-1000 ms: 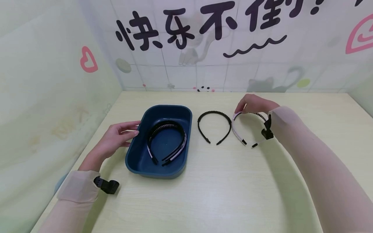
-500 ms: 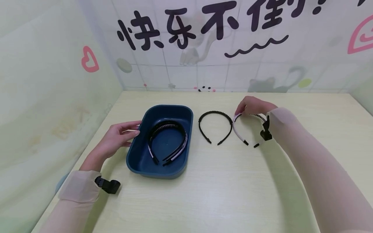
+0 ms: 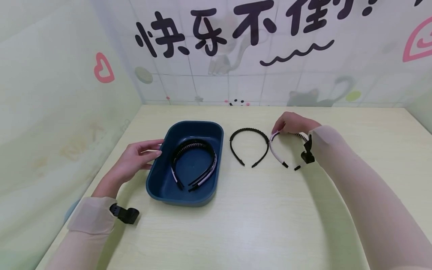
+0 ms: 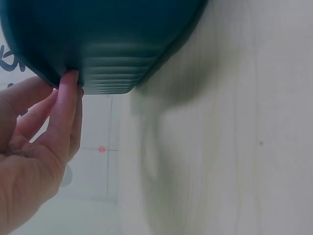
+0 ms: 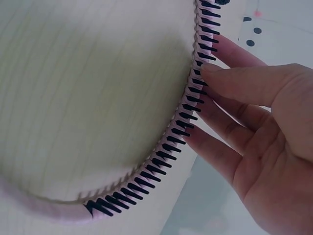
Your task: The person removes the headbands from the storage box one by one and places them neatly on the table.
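My right hand (image 3: 293, 122) pinches the top of a pale pink headband (image 3: 277, 154) between thumb and fingers. In the right wrist view, a row of black teeth lines the inner side of this pink headband (image 5: 168, 139). To its left, almost touching it, a black braided-looking headband (image 3: 249, 130) lies on the table. My left hand (image 3: 133, 159) holds the left rim of a dark blue plastic bin (image 3: 153, 187); the left wrist view has the fingers (image 4: 68, 98) against its outer wall. Several black and pinkish headbands (image 3: 194, 144) lie together inside the bin.
The pale wooden table (image 3: 249, 225) ends at a printed cloth backdrop (image 3: 236, 82) behind. Another cloth (image 3: 60, 112) hangs along the left side. A black wrist camera (image 3: 125, 214) sits on the left cuff and another (image 3: 308, 152) on the right.
The right hand and the pink headband have shifted very slightly while staying in the same spot beside the black one. The left hand and the bin hold still.
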The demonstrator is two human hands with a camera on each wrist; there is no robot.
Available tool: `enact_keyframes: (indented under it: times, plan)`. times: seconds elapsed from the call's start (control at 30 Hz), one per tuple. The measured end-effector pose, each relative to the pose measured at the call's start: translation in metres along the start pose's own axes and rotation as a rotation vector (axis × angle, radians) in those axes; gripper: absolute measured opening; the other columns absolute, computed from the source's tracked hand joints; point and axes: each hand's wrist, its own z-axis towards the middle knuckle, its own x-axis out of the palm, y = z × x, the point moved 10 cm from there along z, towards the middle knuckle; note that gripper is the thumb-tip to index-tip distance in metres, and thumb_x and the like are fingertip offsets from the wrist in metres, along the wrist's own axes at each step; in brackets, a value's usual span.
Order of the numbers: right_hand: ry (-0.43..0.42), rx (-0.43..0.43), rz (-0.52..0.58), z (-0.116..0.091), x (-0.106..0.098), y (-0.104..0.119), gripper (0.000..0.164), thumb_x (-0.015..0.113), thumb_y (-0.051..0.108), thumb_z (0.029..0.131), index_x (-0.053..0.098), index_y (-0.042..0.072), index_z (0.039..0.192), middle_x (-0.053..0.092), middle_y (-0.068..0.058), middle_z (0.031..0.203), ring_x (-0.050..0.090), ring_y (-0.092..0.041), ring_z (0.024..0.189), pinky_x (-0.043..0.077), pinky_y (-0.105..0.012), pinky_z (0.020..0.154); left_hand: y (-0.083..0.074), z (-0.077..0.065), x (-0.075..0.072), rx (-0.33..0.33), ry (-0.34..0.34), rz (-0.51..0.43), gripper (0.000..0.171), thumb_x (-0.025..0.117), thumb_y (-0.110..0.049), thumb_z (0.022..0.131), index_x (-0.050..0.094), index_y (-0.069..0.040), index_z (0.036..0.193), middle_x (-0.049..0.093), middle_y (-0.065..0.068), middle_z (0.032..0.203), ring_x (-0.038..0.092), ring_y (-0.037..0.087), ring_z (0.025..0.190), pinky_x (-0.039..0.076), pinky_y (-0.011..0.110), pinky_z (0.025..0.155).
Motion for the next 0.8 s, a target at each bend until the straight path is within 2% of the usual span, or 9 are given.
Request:
enact_keyframes:
  times: [0.13, 0.4, 0.8]
  plan:
    - [0.011, -0.012, -0.016, -0.001, 0.000, 0.002, 0.030, 0.052, -0.016, 0.077, 0.070, -0.003, 0.097, 0.067, -0.015, 0.094, 0.060, -0.025, 0.089, 0.046, -0.030, 0.073, 0.000, 0.000, 0.000, -0.002, 0.001, -0.002, 0.055, 0.060, -0.029, 0.090, 0.043, -0.006, 0.137, 0.048, 0.015, 0.123, 0.056, 0.003, 0.096, 0.051, 0.029, 0.071]
    - [0.002, -0.048, -0.041, -0.003, -0.009, 0.012, 0.027, 0.053, -0.013, 0.082, 0.068, -0.004, 0.102, 0.064, -0.018, 0.103, 0.059, -0.032, 0.097, 0.046, -0.043, 0.083, -0.001, 0.000, 0.001, -0.005, 0.005, -0.001, 0.054, 0.059, -0.028, 0.090, 0.042, -0.006, 0.137, 0.048, 0.016, 0.124, 0.056, 0.004, 0.096, 0.051, 0.030, 0.072]
    - [0.014, -0.036, -0.026, 0.000, -0.017, 0.039, 0.025, 0.056, -0.009, 0.083, 0.065, -0.005, 0.106, 0.062, -0.019, 0.107, 0.057, -0.034, 0.100, 0.044, -0.042, 0.085, 0.000, 0.001, 0.000, 0.005, 0.000, 0.004, 0.054, 0.060, -0.028, 0.090, 0.043, -0.006, 0.137, 0.050, 0.013, 0.120, 0.056, 0.003, 0.095, 0.051, 0.029, 0.071]
